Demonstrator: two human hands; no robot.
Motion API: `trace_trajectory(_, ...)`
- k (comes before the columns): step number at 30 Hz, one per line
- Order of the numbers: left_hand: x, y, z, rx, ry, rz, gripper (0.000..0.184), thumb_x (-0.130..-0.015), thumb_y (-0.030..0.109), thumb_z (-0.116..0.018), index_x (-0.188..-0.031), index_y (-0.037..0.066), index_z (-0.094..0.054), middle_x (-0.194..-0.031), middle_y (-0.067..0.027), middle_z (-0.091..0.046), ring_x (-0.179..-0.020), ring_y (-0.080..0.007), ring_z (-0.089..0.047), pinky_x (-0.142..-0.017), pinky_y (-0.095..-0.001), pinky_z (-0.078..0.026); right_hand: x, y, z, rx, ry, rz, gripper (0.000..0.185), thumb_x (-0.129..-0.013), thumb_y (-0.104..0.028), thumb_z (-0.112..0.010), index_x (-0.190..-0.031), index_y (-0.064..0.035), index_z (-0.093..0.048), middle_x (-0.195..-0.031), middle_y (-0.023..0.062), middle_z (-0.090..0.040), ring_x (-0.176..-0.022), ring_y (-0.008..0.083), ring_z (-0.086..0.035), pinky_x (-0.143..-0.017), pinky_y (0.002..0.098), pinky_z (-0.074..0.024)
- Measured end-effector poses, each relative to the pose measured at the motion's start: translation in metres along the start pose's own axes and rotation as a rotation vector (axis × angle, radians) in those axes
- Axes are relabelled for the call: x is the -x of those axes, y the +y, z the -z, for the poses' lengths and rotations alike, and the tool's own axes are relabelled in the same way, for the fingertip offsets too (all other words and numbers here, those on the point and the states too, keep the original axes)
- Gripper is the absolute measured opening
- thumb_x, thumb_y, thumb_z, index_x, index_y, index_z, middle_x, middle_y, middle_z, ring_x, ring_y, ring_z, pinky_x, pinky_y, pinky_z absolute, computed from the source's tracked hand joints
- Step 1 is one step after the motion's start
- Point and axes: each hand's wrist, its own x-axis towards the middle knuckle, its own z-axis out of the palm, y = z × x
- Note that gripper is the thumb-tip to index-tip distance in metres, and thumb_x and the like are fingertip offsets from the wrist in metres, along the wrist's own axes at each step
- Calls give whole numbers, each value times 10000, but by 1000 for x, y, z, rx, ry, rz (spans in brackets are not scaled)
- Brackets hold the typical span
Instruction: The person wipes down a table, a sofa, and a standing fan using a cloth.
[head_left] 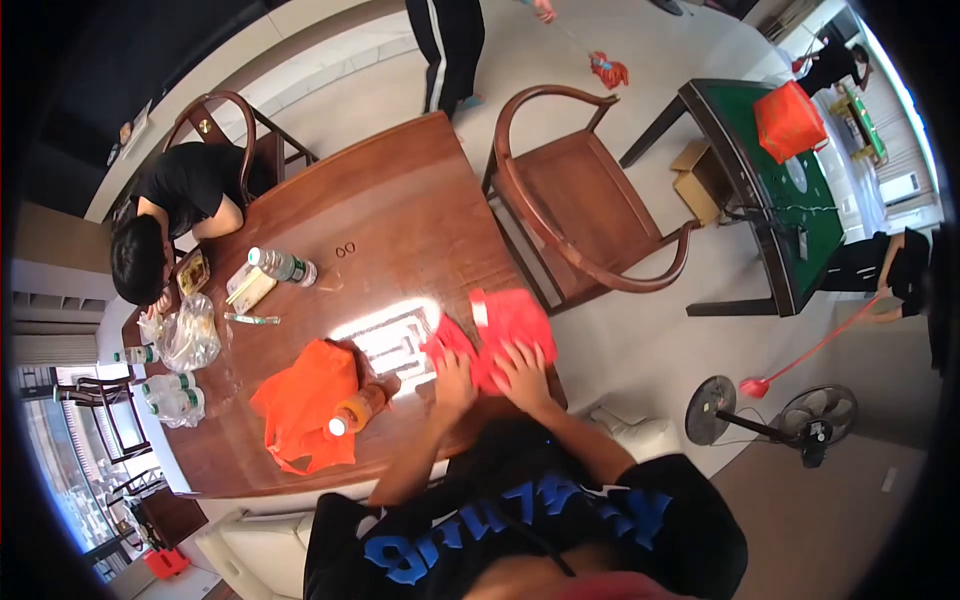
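Observation:
A pinkish-red cloth (515, 325) lies bunched near the right end of the wooden table (400, 220), with a small white patch at its upper left corner. Both of my hands rest on it. My left hand (456, 382) is on the narrower left part, fingers pointing forward. On the wider part lies my right hand (524, 377), its fingers spread. To the left of my hands, a bottle of orange drink (358, 410) leans on its side against an orange plastic bag (312, 400).
A person in black (190, 190) leans on the table's far left, near food containers and water bottles (283, 266). An armchair (590, 200) stands beyond the right edge. Further right are a green-topped table (790, 200) and a fan (710, 410). Other people stand behind.

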Motion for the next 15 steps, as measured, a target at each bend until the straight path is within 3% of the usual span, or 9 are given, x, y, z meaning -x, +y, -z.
trace_trajectory(2, 36, 14, 4, 106, -192, -16, 692, -661, 199, -841, -1242, 61, -490, -1275, -229, -427, -1117, -435, -475, -934, -509, -476, 55, 16, 14, 5, -95, 49, 450, -816, -377, -693, -1230, -210, -639, -1441, 68, -487, -1329, 284, -423, -1138, 569, -238)
trace_trajectory(5, 32, 10, -2, 93, -265, -48, 727, -630, 220, -867, -1232, 62, -490, -1235, -208, -433, -1099, -429, -478, -934, -505, -477, 43, 34, 16, 28, -191, 64, 497, -779, -396, -717, -1249, -257, -636, -1410, 40, -499, -1323, 255, -420, -1135, 561, -248)
trace_trajectory(8, 13, 5, 8, 117, -222, -104, 674, -637, 196, -852, -1200, 68, -505, -1201, -204, -447, -1085, -424, -479, -924, -508, -476, 7, 40, 7, 1, -180, 94, 471, -799, -359, -698, -1252, -255, -625, -1397, 54, -484, -1329, 278, -392, -1125, 567, -242)
trace_trajectory(13, -76, -30, 13, 136, 73, -44, 602, -624, 166, -828, -1152, 46, -567, -1192, -212, -484, -1077, -432, -488, -911, -499, -476, -112, 37, -11, 3, -165, 22, 465, -834, -314, -700, -1281, -224, -605, -1405, 74, -470, -1349, 314, -383, -1095, 579, -289)
trace_trajectory(15, -127, -52, 33, 54, 109, 3, 552, -639, 147, -809, -1131, 37, -586, -1194, -209, -495, -1087, -437, -488, -916, -492, -476, -166, 16, 17, 44, -490, -172, 401, -864, -295, -681, -1241, -180, -608, -1363, 128, -485, -1314, 347, -426, -1027, 547, -390)
